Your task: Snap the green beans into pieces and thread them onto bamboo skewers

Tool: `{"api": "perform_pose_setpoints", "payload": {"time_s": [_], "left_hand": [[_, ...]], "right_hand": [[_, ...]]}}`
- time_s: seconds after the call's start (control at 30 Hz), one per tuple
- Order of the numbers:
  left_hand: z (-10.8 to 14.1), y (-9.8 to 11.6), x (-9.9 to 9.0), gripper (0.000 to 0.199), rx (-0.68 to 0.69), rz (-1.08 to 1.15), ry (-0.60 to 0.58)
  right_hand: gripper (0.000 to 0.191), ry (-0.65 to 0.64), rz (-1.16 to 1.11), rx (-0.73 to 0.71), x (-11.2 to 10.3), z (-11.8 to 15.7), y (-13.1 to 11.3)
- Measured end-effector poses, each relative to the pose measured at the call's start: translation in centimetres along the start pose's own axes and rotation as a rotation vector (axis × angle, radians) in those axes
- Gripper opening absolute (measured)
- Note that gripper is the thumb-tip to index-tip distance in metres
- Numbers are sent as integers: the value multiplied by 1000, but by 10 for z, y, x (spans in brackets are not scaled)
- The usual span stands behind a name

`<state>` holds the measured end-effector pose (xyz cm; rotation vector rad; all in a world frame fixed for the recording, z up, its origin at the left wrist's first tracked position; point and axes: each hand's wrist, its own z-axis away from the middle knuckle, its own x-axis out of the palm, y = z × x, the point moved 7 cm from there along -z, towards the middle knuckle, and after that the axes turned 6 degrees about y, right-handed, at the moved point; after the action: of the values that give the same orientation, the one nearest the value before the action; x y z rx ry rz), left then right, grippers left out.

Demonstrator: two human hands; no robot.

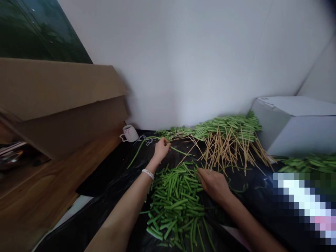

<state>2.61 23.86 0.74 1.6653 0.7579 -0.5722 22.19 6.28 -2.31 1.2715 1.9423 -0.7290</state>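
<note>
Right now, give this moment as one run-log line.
left hand: pinches long green stem | right hand: on pile of cut green stems | surface: black plastic sheet | beyond: pale sticks

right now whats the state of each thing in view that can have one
left hand, pinching a long green stem
right hand, open, at the edge of the cut green stems
pale dry sticks, scattered in a tangle
white mug, upright
black plastic sheet, spread out, wrinkled

Cut green beans lie in a loose heap.
</note>
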Motion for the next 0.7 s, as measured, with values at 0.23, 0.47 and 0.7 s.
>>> {"api": "perform_pose_setpoints", "payload": {"time_s": [0.23, 0.47, 0.7], "left_hand": [[34, 61, -65, 21, 314, -23, 246], [117, 180, -19, 28, 1095, -266, -185], [137, 215, 8, 47, 991, 88, -539]], "right_hand": [[18, -20, -8, 126, 6, 2, 11], [43, 108, -705, 413, -13, -7, 17], [40, 42, -1124, 545, -13, -11, 17]]}}
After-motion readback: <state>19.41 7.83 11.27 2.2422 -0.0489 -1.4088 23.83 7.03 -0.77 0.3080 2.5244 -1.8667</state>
